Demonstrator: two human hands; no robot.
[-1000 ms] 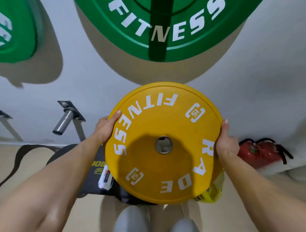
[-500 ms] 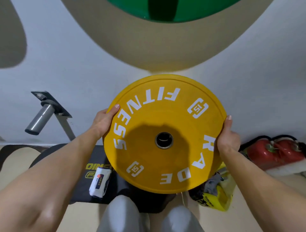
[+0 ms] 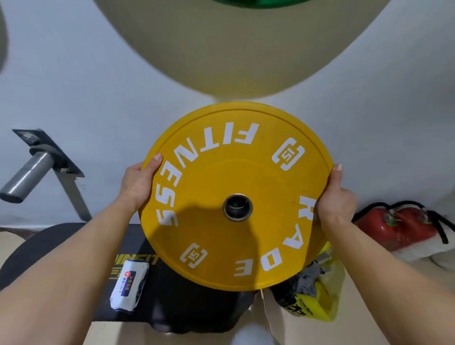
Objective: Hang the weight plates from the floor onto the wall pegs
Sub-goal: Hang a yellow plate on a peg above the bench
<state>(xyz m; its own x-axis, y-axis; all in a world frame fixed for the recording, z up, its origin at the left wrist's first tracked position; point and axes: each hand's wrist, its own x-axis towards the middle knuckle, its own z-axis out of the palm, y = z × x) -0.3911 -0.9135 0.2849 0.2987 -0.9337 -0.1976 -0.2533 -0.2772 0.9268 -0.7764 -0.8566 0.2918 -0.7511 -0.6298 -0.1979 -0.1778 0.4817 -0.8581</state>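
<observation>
A yellow weight plate (image 3: pixel 236 194) with white "FITNESS" lettering and a steel centre hole faces me in front of the white wall. My left hand (image 3: pixel 138 187) grips its left rim and my right hand (image 3: pixel 337 199) grips its right rim. Inside the centre hole a metal end shows, and I cannot tell whether it is a peg. A bare steel peg (image 3: pixel 24 181) on a black bracket sticks out of the wall at the left. The green plate (image 3: pixel 236 2) hanging above shows only as a sliver at the top edge.
Below the plate lies a black mat (image 3: pixel 73 246) with a white wipes pack (image 3: pixel 129 285) on it. A yellow bag (image 3: pixel 320 295) sits at the lower right. A red fire extinguisher (image 3: pixel 403 226) lies along the wall on the right.
The view has tilted down, so the green plates have slid out of the top. The yellow plate stays between both hands and looks nearer, with the bare peg shifted left.
</observation>
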